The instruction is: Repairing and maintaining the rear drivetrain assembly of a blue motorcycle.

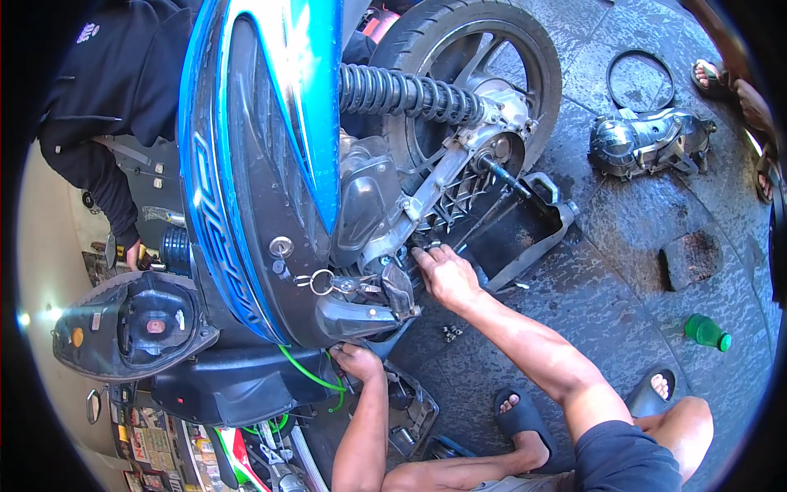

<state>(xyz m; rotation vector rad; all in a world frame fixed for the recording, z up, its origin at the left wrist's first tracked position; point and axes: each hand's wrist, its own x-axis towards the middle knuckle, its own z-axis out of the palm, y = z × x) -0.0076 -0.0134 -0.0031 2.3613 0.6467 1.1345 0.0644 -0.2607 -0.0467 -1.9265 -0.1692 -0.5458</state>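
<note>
A blue and black scooter (238,164) fills the left and middle, its engine case (410,209) bare behind the body panel. My right hand (449,277) reaches to the lower edge of the case. Its fingers are bent together there, and what they pinch is hidden. My left hand (358,361) is curled against the underside of the body, just below a grey footrest bracket (352,318); its fingertips are out of sight. Beneath the engine stands a cut-open black plastic container (537,261). A key ring (322,283) hangs from the panel beside the bracket.
On the dark floor lie a metal engine cover (652,143), a black drive belt (639,80), a green bottle (707,332), a dark block (690,261) and several small bolts (452,332). At left a person in a dark jacket (123,74) holds a tool; another person's foot (707,75) is far right.
</note>
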